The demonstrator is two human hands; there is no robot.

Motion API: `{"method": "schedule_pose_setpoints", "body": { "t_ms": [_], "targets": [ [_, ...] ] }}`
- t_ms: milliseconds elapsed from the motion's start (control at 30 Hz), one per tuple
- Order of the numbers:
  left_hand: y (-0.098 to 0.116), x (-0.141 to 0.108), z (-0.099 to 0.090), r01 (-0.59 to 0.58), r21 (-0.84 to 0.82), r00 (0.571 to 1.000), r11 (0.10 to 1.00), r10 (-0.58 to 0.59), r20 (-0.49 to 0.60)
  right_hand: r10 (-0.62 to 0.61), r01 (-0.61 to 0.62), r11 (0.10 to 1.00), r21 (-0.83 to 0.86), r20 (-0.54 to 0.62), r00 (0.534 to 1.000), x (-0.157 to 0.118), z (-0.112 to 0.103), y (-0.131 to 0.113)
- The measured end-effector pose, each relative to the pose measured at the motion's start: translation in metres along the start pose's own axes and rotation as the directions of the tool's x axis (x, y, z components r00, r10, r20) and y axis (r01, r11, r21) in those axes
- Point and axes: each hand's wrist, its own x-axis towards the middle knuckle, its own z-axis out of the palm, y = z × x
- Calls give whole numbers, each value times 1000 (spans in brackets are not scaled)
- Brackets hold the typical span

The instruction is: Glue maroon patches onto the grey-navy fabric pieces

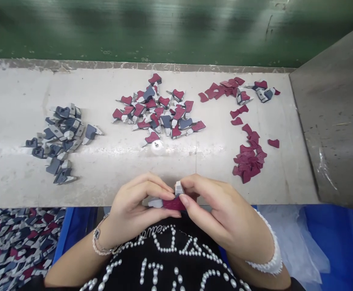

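A small grey plastic piece with a dark red pad (174, 203) is pinched between both of my hands, just over the table's front edge. My left hand (142, 200) grips it from the left, thumb below and fingers above. My right hand (214, 206) closes on its right side, with the thumb pressed by the red pad. Fingers cover much of the piece. Beyond my hands lies a pile of grey pieces with red or blue-grey faces (159, 111). Loose dark red pads (249, 157) lie to the right.
Grey and blue-grey pieces (62, 139) are heaped at the left of the pale table (215, 137). A white round object (157, 147) stands before the middle pile. A metal panel (337, 117) bounds the right. Below left, a blue bin (70, 230) adjoins many pieces.
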Motion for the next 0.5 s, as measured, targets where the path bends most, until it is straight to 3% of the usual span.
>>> {"method": "schedule_pose_setpoints", "body": {
  "t_ms": [200, 333, 433, 500],
  "targets": [
    [2, 0, 0, -38, 63, 999, 997, 39, -5, 7, -8, 1000, -29, -24, 1000, 3, 2, -2],
    [0, -4, 1, -86, 84, 996, 993, 89, -31, 10, -11, 999, 52, 27, 1000, 3, 3, 1],
    [-5, -7, 4, -41, 31, 995, 999, 44, -95, -26, 22, 994, 108, 33, 999, 4, 7, 4],
    [-7, -8, 5, 44, -17, 991, 999, -46, -127, -66, 66, 993, 96, -8, 998, 5, 10, 6]
  ]
}}
